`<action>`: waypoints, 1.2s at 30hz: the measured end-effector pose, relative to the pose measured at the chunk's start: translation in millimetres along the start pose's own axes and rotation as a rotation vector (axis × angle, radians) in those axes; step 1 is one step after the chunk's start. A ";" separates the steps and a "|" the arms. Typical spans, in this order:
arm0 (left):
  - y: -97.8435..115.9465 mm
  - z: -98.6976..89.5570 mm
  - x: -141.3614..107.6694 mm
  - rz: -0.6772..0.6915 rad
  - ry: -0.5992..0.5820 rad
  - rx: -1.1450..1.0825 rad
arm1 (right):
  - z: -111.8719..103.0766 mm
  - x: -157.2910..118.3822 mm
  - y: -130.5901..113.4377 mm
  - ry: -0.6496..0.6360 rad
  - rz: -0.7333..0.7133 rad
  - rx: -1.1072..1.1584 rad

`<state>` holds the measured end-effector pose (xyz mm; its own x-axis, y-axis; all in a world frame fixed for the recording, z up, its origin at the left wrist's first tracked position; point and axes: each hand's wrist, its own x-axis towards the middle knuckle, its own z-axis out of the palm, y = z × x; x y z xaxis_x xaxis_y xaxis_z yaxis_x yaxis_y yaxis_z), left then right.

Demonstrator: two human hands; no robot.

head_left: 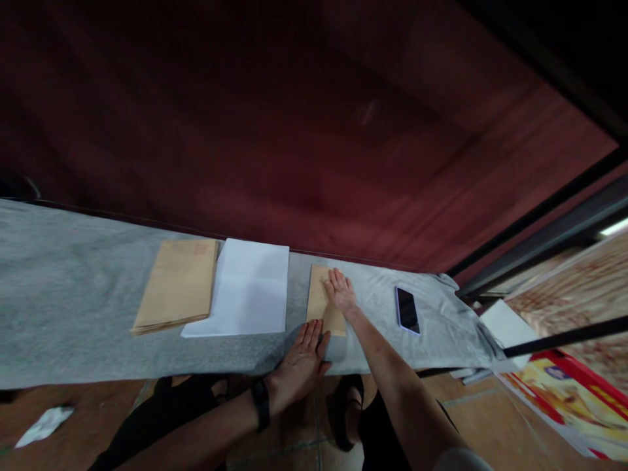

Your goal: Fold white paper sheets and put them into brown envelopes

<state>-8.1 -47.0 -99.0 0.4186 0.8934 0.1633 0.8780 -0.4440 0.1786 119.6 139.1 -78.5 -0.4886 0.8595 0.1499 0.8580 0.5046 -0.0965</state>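
A single brown envelope [318, 302] lies flat on the grey cloth, under both hands. My right hand [340, 291] rests flat on its upper right part, fingers spread. At the near left corner of the envelope, my left hand [303, 356] touches it with its fingertips, fingers stretched out and the thumb apart; a dark band is on that wrist. White paper sheets [252, 288] lie to the left. Beside them, partly on top of the sheets, sits a stack of brown envelopes [179, 284] with a faint red mark near the top.
The grey cloth [73, 288] covers a long narrow table. A phone [407, 310] lies to the right of my right hand. Behind the table stands a dark red panel [294, 131]. Dark metal bars, a white box and a red and yellow box [569, 399] are at the right.
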 end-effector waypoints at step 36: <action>5.5 35.3 3.2 0.028 -0.012 0.172 | 17.0 1.4 31.8 -0.067 0.001 -0.040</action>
<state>6.2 -44.2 -131.7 0.4450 0.8822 0.1537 0.8925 -0.4510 0.0049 143.5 157.7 -98.0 -0.4960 0.8644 0.0831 0.8636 0.5010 -0.0566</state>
